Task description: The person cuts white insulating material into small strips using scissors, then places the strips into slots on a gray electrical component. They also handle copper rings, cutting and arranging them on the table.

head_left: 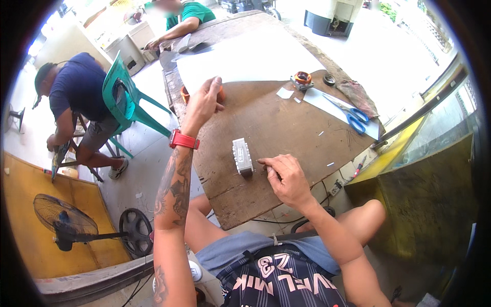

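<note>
My left hand [203, 100], with a red watch on its wrist, is over the table's left side. Its fingers are curled in, and what they hold, if anything, is hidden. Parts of an orange ring-shaped thing [221, 95] show on either side of this hand, beside the edge of a large white sheet [245, 56]. My right hand [287, 179] is low over the near part of the table, index finger stretched out and thumb apart from it. Just left of it stands a small silvery metal block [242, 156] with ribbed sides and a pale label.
On the worn brown table [230, 202] are blue-handled scissors [355, 120] over white paper, a metal core with an orange coil [303, 79], a black ring [329, 79], a rag and paper scraps. Left are a green chair [123, 97], a fan [64, 220] and a bent-over person; another leans at the far end.
</note>
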Tool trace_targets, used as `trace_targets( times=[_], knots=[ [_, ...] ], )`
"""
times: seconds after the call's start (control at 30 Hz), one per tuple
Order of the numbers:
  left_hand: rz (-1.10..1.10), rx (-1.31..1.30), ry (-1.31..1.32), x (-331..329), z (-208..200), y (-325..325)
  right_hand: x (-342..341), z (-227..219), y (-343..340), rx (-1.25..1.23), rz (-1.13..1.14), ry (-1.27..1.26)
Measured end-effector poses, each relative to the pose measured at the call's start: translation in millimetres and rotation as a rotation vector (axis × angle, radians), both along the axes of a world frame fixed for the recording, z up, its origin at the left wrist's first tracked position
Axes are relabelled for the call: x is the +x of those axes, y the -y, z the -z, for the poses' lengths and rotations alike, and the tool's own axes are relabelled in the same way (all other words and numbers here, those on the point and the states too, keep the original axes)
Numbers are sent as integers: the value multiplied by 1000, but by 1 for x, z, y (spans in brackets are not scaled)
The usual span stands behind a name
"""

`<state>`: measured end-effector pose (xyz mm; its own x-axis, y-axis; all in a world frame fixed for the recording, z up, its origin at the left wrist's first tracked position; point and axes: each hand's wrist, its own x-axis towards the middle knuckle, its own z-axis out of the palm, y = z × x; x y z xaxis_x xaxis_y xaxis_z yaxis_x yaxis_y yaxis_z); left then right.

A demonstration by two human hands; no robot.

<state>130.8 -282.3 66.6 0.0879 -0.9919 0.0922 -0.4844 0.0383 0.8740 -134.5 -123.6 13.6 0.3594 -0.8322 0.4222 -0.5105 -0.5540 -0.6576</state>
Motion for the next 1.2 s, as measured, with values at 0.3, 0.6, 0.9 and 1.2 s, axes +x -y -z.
trace_targets(
  times=[0.3,0.6,0.9,1.2],
  knots=[
    [71,-148,218,26,-43,49,0,-4,3,75,7,139],
    [177,-118,-152,-19,-76,54,3,-54,201,-305,316,-381],
    [137,-354,294,-18,-101,84,3,-101,341,-167,417,-475],
    [296,-648,182,-8,-110,128,-43,-204,370,-731,468,-694]
  ],
)
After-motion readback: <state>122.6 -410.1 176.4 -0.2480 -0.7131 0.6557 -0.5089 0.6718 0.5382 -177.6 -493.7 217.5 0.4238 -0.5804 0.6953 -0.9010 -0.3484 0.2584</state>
